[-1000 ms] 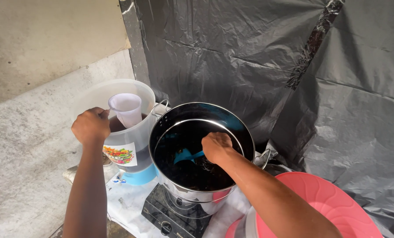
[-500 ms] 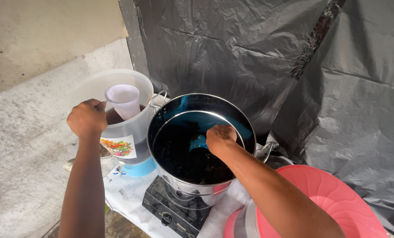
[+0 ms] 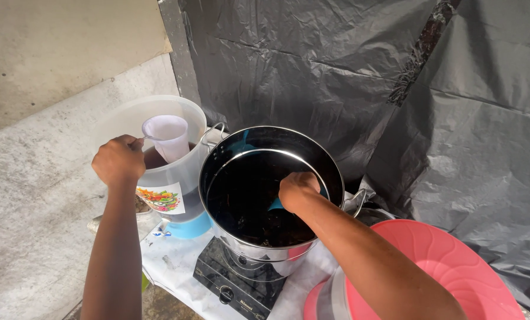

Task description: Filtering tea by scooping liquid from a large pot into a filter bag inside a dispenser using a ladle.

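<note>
A large steel pot (image 3: pixel 229 160) full of dark liquid stands on a small black stove (image 3: pixel 235 284). My right hand (image 3: pixel 297 189) is inside the pot's mouth, closed around a blue utensil (image 3: pixel 275 205) that dips into the liquid. My left hand (image 3: pixel 118 160) holds a small white cup (image 3: pixel 167 135) by its handle over a clear plastic bucket (image 3: pixel 176 178). That bucket holds brownish liquid and carries a colourful label.
A pink plastic lid (image 3: pixel 454 266) sits on a container at the lower right. Grey plastic sheeting (image 3: pixel 395 89) hangs behind the pot. A white cloth (image 3: pixel 176 261) lies under the stove. To the left runs a concrete ledge (image 3: pixel 28 189).
My right hand has shifted inside the pot, and less of the blue utensil shows. The left hand keeps the cup over the bucket. The camera view has shifted slightly.
</note>
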